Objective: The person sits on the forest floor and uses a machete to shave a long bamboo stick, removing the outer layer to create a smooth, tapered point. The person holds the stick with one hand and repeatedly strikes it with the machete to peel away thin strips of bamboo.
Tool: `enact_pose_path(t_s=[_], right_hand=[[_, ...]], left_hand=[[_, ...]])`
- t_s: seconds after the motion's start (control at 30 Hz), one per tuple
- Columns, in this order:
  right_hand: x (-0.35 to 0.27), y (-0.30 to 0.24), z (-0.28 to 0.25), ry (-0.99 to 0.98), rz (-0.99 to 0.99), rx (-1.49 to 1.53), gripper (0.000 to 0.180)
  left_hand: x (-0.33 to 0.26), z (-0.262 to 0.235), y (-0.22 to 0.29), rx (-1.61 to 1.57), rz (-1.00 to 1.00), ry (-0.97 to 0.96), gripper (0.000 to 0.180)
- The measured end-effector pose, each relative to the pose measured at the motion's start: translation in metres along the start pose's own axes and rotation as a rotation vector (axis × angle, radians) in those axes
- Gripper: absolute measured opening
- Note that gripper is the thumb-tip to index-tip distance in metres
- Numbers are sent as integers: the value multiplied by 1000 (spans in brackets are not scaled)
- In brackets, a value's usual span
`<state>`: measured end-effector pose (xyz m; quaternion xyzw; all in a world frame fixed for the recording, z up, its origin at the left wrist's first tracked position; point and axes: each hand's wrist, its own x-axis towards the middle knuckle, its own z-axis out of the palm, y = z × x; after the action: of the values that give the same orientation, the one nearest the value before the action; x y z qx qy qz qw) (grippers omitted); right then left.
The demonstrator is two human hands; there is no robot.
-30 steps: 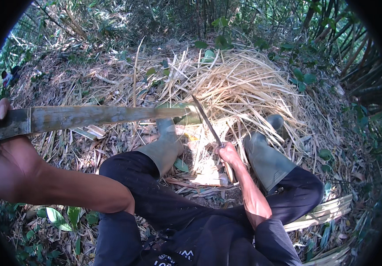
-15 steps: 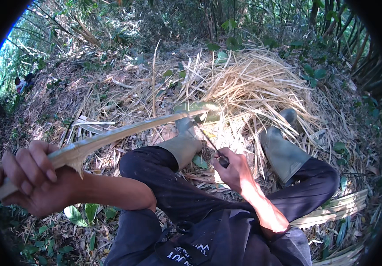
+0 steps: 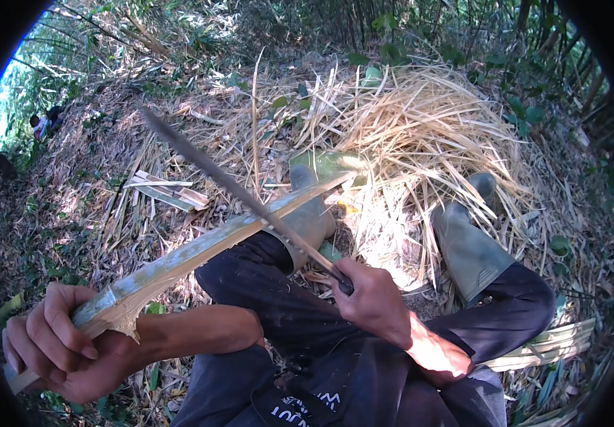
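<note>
My left hand (image 3: pixel 61 341) is wrapped round the near end of a long split bamboo strip (image 3: pixel 207 245). Pale frayed fibres stick out of the strip beside my wrist. Its far end rests near a green bamboo piece (image 3: pixel 327 163) on the ground, by the toe of my left boot. My right hand (image 3: pixel 372 293) grips the dark handle of a long-bladed knife (image 3: pixel 214 171). The blade points up and to the left, crossing over the strip in this view; whether it touches the strip I cannot tell.
A heap of thin pale bamboo shavings (image 3: pixel 438 128) lies ahead of my boots (image 3: pixel 463 245). Short split pieces (image 3: pixel 168 191) lie at the left, and flat bamboo strips (image 3: pixel 549 345) by my right thigh. Leaf litter covers the ground. At the far left a person (image 3: pixel 40 127) is partly visible.
The knife has swung up, its blade now pointing up and left instead of lying near the strip's far end. My right hand has drawn back toward me, and my left hand has dropped lower.
</note>
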<state>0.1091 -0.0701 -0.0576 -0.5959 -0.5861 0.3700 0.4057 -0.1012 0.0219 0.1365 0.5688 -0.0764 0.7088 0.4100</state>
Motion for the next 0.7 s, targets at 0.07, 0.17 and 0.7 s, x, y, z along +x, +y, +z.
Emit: enact_pose_path(t_s=[0.07,0.17,0.7], right_hand=[[2,-5,-4,-14,-57,-6,12],[7,21,1,-27,54,-57,13],[16,73,10,-50,188,-97,12]], left_hand=[[-2,3,-4,-23,-14,-43,19],[1,2,-1,-59,-18,-37,16],[2,-1,-6,-4,4,0,13]])
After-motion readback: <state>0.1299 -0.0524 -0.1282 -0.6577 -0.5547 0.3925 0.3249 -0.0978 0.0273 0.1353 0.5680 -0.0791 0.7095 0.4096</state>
